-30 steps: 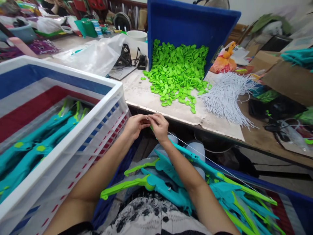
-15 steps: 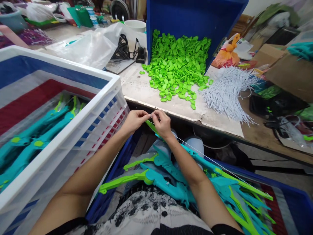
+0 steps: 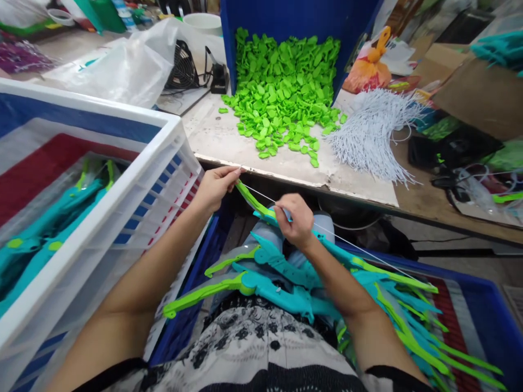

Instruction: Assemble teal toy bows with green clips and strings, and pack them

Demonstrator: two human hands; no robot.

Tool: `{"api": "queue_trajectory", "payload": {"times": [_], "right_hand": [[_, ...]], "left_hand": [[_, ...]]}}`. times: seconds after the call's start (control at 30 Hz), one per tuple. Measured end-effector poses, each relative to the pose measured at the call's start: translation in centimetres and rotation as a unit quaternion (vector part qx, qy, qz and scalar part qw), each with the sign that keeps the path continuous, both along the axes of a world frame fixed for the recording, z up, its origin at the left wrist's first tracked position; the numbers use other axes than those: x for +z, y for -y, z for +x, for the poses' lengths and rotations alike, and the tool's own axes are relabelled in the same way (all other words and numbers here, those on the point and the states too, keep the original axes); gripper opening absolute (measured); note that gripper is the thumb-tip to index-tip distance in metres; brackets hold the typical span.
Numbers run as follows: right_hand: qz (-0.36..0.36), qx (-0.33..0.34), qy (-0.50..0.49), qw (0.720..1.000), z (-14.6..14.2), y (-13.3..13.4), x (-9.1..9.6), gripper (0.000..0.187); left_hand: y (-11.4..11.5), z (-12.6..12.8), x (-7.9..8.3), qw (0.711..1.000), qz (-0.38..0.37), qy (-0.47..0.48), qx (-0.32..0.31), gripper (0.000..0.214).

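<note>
My left hand pinches the end of a thin white string at the green tip of a teal and green toy bow that lies across my lap. My right hand is closed on the bow's limb and the string, lower down toward my knees. The string runs taut from my left fingers past my right hand toward the bow's far green tip at the right. More teal and green bows are piled on my lap under my arms.
A white crate at my left holds several finished bows. On the table lie a heap of small green plastic pieces spilling from a blue bin, a bundle of white strings, a small fan and a plastic bag.
My hands were together at the bow's tip. Now my right hand has slid down the limb toward me and my left hand stays at the tip holding the string.
</note>
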State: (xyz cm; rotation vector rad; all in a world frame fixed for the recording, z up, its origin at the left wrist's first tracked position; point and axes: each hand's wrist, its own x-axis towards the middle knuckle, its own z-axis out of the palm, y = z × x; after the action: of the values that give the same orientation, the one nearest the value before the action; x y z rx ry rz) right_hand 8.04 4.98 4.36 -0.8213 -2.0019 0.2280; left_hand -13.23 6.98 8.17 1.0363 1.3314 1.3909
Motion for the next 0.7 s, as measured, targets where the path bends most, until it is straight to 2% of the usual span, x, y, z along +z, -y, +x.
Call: {"api": "queue_trajectory", "payload": {"times": [0.07,0.1,0.17,0.23,0.33,0.4,0.43,0.47,0.53,0.57,0.63,0.67,0.7], "right_hand": [[-0.028,-0.043,0.153,0.987,4.0,1.7,-1.7,0.022],[-0.054,-0.078,0.232,0.968,5.8,2.3,-2.7,0.029],[-0.115,-0.148,0.363,0.913,8.7,2.9,-4.6,0.047],[-0.174,-0.182,0.437,0.863,10.4,2.8,-5.8,0.056],[-0.223,-0.172,0.473,0.835,11.3,1.6,-5.4,0.049],[-0.23,-0.166,0.477,0.832,11.6,0.5,-3.7,0.048],[-0.229,-0.168,0.475,0.833,11.7,-0.1,-2.7,0.048],[-0.222,-0.17,0.473,0.836,11.7,-0.6,-1.5,0.049],[-0.187,-0.152,0.473,0.848,11.4,-1.6,1.0,0.05],[-0.159,-0.132,0.479,0.853,11.1,-2.0,2.2,0.05],[-0.097,-0.09,0.496,0.858,9.8,-2.6,4.6,0.049],[-0.066,-0.074,0.499,0.861,8.9,-2.8,5.7,0.047],[-0.029,-0.063,0.493,0.867,8.0,-2.8,6.9,0.045]], "left_hand": [[-0.2,-0.1,0.0,1.0,-0.007,0.021,-0.016,0.03],[-0.3,-0.1,-0.1,0.999,-0.01,0.029,-0.024,0.031],[-0.3,0.2,-0.1,0.999,-0.015,0.04,-0.033,0.035],[-0.3,0.6,-0.1,0.999,-0.006,0.041,-0.025,0.041],[0.2,1.6,0.3,0.998,0.053,-0.024,0.023,0.043],[0.8,2.6,0.8,0.983,0.11,-0.144,0.002,0.034],[1.1,3.3,1.1,0.964,0.142,-0.22,-0.038,0.031],[1.5,4.2,1.4,0.933,0.177,-0.299,-0.095,0.031],[1.9,6.4,1.8,0.839,0.243,-0.44,-0.207,0.042],[2.0,7.6,2.0,0.789,0.264,-0.498,-0.244,0.05],[1.9,9.7,2.4,0.713,0.256,-0.587,-0.286,0.064],[1.7,10.3,2.7,0.692,0.229,-0.615,-0.301,0.068],[1.4,10.4,3.2,0.683,0.201,-0.631,-0.308,0.071]]}}
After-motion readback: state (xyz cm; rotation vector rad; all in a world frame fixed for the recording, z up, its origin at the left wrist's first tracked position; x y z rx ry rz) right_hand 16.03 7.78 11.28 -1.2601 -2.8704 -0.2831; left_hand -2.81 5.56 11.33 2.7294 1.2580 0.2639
